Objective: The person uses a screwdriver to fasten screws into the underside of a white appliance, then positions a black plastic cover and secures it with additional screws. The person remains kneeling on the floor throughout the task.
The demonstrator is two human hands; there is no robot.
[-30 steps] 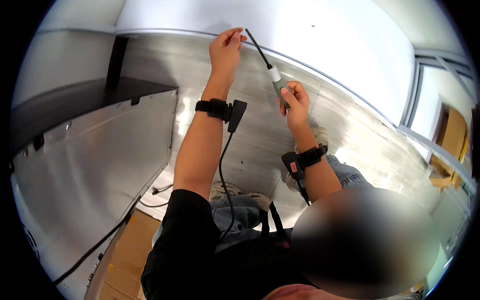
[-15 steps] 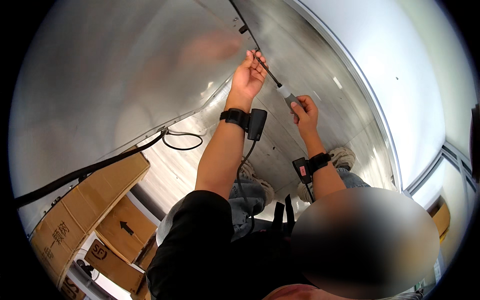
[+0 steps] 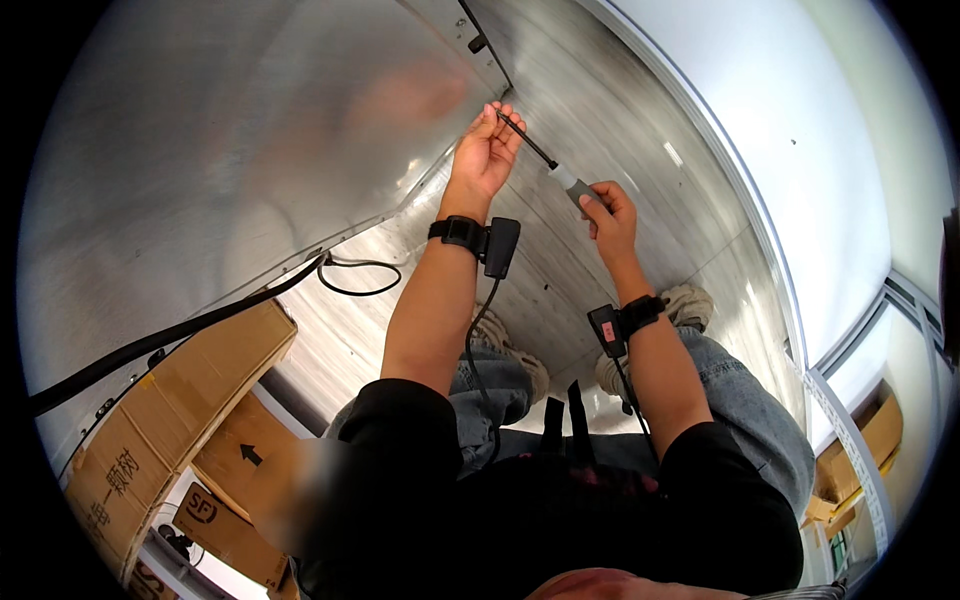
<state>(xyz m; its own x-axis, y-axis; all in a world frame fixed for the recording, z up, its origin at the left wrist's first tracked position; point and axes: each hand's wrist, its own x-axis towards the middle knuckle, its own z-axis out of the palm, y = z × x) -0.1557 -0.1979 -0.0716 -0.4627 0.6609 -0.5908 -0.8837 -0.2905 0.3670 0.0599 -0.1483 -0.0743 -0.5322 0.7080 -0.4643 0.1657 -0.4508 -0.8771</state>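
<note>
A screwdriver [image 3: 530,144] with a grey handle and a long dark shaft slants between my hands, its tip up and to the left. My right hand [image 3: 612,215] grips the handle. The thumb and fingers of my left hand [image 3: 484,158] close round the shaft's tip, palm turned up. Whether a small part sits at that tip, I cannot tell. Just beyond my left fingertips is the lower corner of a large shiny metal panel [image 3: 250,150], with small fittings [image 3: 477,44] along its edge.
A thick black cable [image 3: 180,335] runs along the panel's lower edge and ends near a thin loop [image 3: 360,279]. Cardboard boxes [image 3: 190,385] stand at lower left. A white curved panel [image 3: 790,150] rises on the right. My feet rest on the grey plank floor [image 3: 600,110].
Both hands and the screwdriver have shifted slightly left, with the tip a little farther from the panel's corner. My view has also moved a little; the grips look the same.
</note>
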